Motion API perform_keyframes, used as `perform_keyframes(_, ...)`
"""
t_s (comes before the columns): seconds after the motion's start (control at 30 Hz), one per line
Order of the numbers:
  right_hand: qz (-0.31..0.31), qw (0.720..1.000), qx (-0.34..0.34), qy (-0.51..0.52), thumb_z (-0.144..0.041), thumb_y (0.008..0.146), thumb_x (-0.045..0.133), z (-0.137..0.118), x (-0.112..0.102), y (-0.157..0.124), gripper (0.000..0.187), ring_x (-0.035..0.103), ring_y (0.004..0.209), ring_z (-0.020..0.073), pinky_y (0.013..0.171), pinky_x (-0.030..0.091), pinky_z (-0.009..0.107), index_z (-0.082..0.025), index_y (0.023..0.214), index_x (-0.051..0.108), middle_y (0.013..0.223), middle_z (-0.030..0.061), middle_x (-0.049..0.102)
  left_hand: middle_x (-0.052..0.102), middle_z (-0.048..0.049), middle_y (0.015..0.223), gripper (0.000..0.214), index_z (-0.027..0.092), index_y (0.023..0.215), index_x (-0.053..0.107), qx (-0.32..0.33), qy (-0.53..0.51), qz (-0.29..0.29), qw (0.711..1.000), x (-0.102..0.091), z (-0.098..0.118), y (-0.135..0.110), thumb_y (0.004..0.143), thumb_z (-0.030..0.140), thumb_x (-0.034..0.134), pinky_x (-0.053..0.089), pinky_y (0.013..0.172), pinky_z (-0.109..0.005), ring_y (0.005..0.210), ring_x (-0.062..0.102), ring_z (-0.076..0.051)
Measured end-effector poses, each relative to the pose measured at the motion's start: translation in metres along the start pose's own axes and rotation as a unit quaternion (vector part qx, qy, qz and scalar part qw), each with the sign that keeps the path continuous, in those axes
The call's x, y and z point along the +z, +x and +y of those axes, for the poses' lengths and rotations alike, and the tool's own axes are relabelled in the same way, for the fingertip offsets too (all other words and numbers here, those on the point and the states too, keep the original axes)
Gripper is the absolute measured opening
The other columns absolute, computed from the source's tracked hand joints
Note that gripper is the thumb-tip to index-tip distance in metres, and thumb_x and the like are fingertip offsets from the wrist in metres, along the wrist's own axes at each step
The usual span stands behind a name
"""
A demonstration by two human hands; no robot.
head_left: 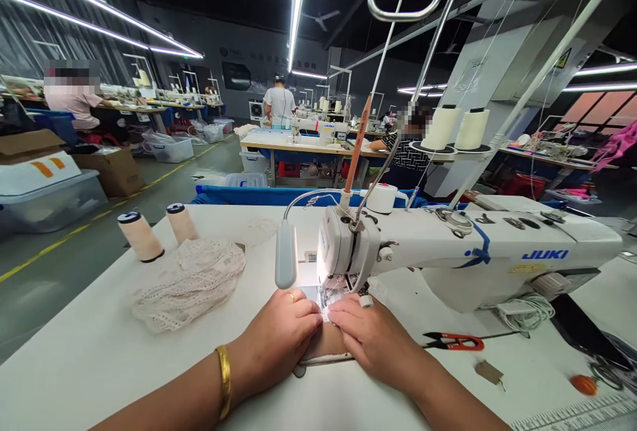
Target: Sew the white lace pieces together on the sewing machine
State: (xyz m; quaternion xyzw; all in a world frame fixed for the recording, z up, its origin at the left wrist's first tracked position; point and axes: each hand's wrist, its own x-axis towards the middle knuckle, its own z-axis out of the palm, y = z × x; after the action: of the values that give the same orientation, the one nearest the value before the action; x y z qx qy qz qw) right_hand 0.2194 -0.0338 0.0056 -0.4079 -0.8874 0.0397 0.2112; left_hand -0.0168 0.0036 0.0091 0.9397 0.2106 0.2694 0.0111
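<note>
Two-handed grip, left hand (279, 335), right hand (373, 338), fabric (322, 343) lengthwise toward machine (448, 245)

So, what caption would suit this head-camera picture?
Left hand and right hand hold tan fabric and lace trim flat at a white sewing machine.

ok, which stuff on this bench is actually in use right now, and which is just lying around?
In use:
left hand and right hand, pressing the tan fabric piece
white lace trim at the needle
white JUKI sewing machine
grey gooseneck lamp, lit

Lying about:
cream lace pile
beige thread cone and its twin
red-handled thread snips
small orange round object
</note>
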Motion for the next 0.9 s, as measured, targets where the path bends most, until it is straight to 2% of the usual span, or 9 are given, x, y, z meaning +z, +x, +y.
perform_keyframes(0.13,0.013,1.000,0.025,0.004,0.000,0.089,0.050,0.002,0.003,0.000,0.027,0.061,0.088,0.0212,0.080,0.050,0.034,-0.021,0.094,0.066,0.103,0.0040,0.073,0.076,-0.0055,0.092,0.026,0.019,0.097,0.070,-0.004,0.016,0.003,1.000,0.002,-0.006,0.001,0.100,0.005,0.048,0.049,0.078,-0.039,0.084,0.065,-0.024)
perform_keyframes(0.27,0.020,0.999,0.045,0.016,-0.003,0.091,0.051,0.003,0.005,0.001,0.035,0.066,0.102,0.0240,0.089,0.054,0.037,-0.022,0.113,0.071,0.121,0.0057,0.075,0.075,-0.0066,0.091,0.027,0.021,0.100,0.072,-0.011,0.017,0.011,1.000,0.004,-0.011,0.004,0.102,0.009,0.047,0.050,0.079,-0.038,0.085,0.066,-0.024)
perform_keyframes(0.37,0.038,0.998,0.045,0.021,-0.005,0.093,0.048,0.005,0.006,0.003,0.041,0.067,0.112,0.0258,0.095,0.055,0.039,-0.022,0.122,0.071,0.127,0.0070,0.075,0.076,-0.0082,0.093,0.028,0.021,0.099,0.073,-0.031,-0.003,-0.002,1.000,0.006,-0.014,0.004,0.102,0.011,0.047,0.052,0.080,-0.038,0.087,0.067,-0.025)
perform_keyframes(0.53,0.054,0.997,0.045,0.018,-0.007,0.095,0.047,0.006,0.007,0.005,0.044,0.067,0.120,0.0270,0.103,0.055,0.042,-0.022,0.128,0.071,0.132,0.0084,0.075,0.076,-0.0095,0.106,0.022,0.022,0.102,0.074,-0.168,-0.143,-0.015,0.975,0.007,-0.020,0.002,0.097,0.019,0.053,0.054,0.093,-0.043,0.103,0.068,-0.029)
perform_keyframes(0.63,0.042,0.997,0.067,0.012,-0.008,0.094,0.049,0.004,0.007,0.005,0.043,0.067,0.119,0.0277,0.102,0.056,0.042,-0.023,0.126,0.073,0.131,0.0081,0.075,0.074,-0.0100,0.111,0.021,0.022,0.106,0.073,-0.239,-0.162,0.007,0.957,0.007,-0.031,0.007,0.097,0.024,0.055,0.054,0.097,-0.045,0.106,0.067,-0.030)
perform_keyframes(0.8,0.048,0.996,0.074,0.015,-0.007,0.094,0.048,-0.001,0.008,0.006,0.043,0.070,0.117,0.0279,0.099,0.058,0.041,-0.023,0.123,0.075,0.130,0.0086,0.076,0.070,-0.0056,0.090,0.013,0.018,0.081,0.069,-0.348,-0.211,0.036,0.913,0.023,-0.049,0.031,0.092,0.024,0.068,0.056,0.085,-0.040,0.088,0.066,-0.025)
perform_keyframes(0.9,0.057,0.996,0.068,0.004,-0.011,0.098,0.045,0.002,0.013,0.004,0.042,0.072,0.116,0.0287,0.097,0.061,0.042,-0.023,0.125,0.075,0.128,0.0105,0.077,0.069,-0.0032,0.096,0.018,0.015,0.092,0.068,-0.392,-0.255,0.065,0.881,0.032,-0.049,0.046,0.098,0.031,0.073,0.058,0.083,-0.037,0.087,0.066,-0.019)
